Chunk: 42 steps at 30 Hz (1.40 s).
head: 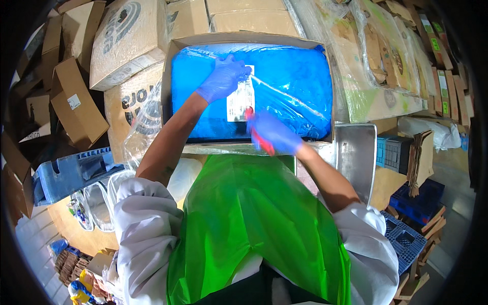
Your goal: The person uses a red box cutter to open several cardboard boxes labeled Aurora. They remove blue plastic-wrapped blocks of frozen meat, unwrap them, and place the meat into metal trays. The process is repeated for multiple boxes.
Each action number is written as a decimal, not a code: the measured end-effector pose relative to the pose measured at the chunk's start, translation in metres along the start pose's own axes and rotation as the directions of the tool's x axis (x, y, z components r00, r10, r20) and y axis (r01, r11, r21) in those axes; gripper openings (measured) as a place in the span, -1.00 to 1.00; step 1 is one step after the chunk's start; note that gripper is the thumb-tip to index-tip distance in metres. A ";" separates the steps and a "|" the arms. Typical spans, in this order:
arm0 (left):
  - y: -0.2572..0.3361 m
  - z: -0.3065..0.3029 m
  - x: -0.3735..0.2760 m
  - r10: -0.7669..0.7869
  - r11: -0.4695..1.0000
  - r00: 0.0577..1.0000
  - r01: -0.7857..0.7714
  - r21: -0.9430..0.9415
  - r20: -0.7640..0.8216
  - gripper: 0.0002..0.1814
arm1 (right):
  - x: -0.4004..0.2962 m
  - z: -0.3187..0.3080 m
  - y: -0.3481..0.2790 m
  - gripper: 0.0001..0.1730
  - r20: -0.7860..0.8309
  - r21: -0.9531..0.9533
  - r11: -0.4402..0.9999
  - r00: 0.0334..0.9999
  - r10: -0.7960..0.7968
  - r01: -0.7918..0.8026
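Observation:
An open cardboard box (248, 37) lies before me, filled by a block wrapped in blue plastic film (293, 72). A white printed label (240, 101) sits on the film near the middle. My left hand (223, 80), in a blue-violet glove, is on the film, its fingers bent over the label's upper end; whether they pinch the film is hidden. Blurred by motion, my gloved right hand (276, 133) is closed around a red-handled tool (264, 143) at the box's near edge. The tool's red tip is by the label's lower end; its exact kind cannot be told.
Film-wrapped cartons (126, 42) stand on the left, with more wrapped stacks (373, 76) on the right. A metal tray (354, 160) stands upright right of the box. Plastic crates (76, 171) and a blue pallet (404, 240) flank me. A green apron (251, 206) covers my front.

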<state>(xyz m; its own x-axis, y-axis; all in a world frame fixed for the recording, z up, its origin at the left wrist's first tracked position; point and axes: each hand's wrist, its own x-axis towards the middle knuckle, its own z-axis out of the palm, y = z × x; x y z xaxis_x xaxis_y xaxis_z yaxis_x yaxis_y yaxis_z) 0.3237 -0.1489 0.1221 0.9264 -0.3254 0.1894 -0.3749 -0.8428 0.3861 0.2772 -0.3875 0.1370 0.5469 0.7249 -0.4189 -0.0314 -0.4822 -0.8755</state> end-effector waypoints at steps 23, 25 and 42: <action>-0.036 -0.058 -0.038 -0.025 0.864 0.787 -0.294 -0.410 -0.616 -0.93 | 0.094 0.202 -0.024 -0.58 -0.541 -0.123 0.992 0.837 -0.079 0.015; -0.055 -0.083 -0.062 -0.183 0.778 0.728 -0.303 -0.550 -0.661 -0.91 | 0.101 0.220 -0.030 -0.66 -0.517 -0.193 0.981 0.852 -0.079 -0.026; -0.138 -0.133 -0.108 -0.604 0.689 0.342 -0.231 -0.687 -0.720 -0.74 | 0.139 0.184 -0.094 -0.76 0.559 -0.592 0.801 0.762 0.326 0.092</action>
<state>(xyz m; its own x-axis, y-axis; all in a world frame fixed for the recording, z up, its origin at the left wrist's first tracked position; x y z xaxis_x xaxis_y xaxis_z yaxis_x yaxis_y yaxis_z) 0.2712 0.0593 0.1685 0.5185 0.7065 0.4817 -0.4954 -0.2110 0.8427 0.2027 -0.1507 0.1170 -0.0613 0.6707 -0.7392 0.5203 -0.6105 -0.5971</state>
